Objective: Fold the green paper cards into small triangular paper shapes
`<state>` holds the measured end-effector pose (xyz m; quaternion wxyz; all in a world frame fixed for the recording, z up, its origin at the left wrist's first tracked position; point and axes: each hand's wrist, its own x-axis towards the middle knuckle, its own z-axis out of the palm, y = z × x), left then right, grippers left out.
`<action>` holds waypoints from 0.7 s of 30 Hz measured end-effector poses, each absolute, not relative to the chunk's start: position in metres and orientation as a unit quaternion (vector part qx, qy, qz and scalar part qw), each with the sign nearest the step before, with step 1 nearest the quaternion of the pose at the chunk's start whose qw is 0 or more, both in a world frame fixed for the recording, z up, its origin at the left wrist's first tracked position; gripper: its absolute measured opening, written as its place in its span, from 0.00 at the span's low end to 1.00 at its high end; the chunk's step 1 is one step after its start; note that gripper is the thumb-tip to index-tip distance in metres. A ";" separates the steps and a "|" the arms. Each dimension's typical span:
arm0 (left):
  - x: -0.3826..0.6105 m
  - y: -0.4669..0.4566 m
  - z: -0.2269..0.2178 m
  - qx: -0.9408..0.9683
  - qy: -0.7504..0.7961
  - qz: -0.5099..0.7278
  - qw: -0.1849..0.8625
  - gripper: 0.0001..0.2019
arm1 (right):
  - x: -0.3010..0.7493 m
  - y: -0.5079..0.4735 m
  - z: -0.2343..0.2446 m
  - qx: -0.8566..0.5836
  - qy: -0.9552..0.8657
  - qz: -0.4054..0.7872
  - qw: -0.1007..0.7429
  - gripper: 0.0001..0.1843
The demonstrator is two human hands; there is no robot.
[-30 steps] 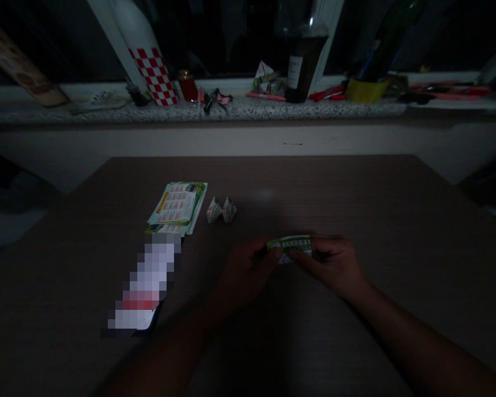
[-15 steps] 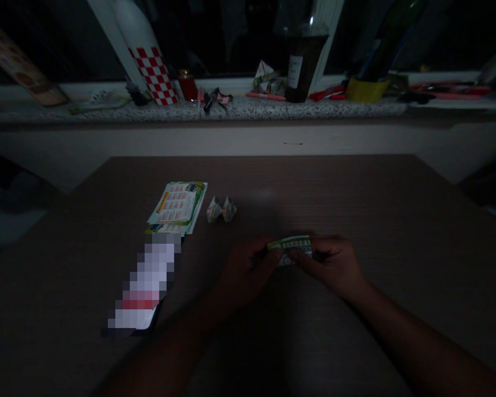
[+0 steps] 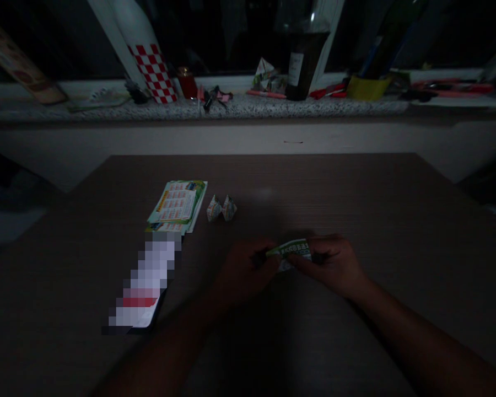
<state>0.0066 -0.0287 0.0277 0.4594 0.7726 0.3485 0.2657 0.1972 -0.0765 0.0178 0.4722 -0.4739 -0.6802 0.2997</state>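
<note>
A small green and white printed paper strip [image 3: 293, 251] is pinched between both hands just above the dark brown table [image 3: 355, 198]. My left hand [image 3: 243, 273] grips its left end with thumb and fingers closed. My right hand [image 3: 333, 264] holds the right end, fingers curled around it. Two small folded paper shapes [image 3: 222, 208] sit side by side further back. A stack of printed green and orange sheets [image 3: 177, 205] lies left of them.
A blurred-out flat object [image 3: 144, 286] lies at the left front of the table. Behind the table a speckled stone sill [image 3: 231, 107] carries a dark bottle [image 3: 301, 60], a red-checked white container [image 3: 151, 66], a yellow tape roll [image 3: 366, 88], pens and paper scraps.
The paper strip has tilted slightly, its left end lower, as both hands work it. The hands stay in the same place.
</note>
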 end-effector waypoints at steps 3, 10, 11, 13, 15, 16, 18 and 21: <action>0.005 -0.027 0.030 0.785 0.337 0.235 0.463 0.07 | 0.200 -0.077 0.021 -0.461 -0.708 0.301 0.443 0.07; 0.001 -0.021 0.033 0.785 0.316 0.179 0.502 0.11 | 0.206 -0.076 0.022 -0.471 -0.726 0.306 0.398 0.08; 0.002 -0.020 0.032 0.775 0.324 0.188 0.510 0.11 | 0.206 -0.076 0.021 -0.485 -0.709 0.303 0.412 0.07; 0.005 -0.021 0.030 0.736 0.350 0.231 0.531 0.13 | 0.204 -0.075 0.019 -0.513 -0.650 0.311 0.466 0.06; 0.009 -0.024 0.026 0.666 0.376 0.296 0.572 0.12 | 0.201 -0.075 0.016 -0.522 -0.583 0.342 0.520 0.11; 0.012 -0.025 0.024 0.633 0.392 0.323 0.585 0.12 | 0.198 -0.076 0.015 -0.521 -0.561 0.367 0.529 0.12; 0.016 -0.028 0.020 0.579 0.413 0.353 0.607 0.11 | 0.192 -0.076 0.014 -0.515 -0.546 0.418 0.512 0.10; 0.020 -0.032 0.018 0.526 0.418 0.381 0.635 0.10 | 0.184 -0.078 0.012 -0.505 -0.534 0.472 0.487 0.09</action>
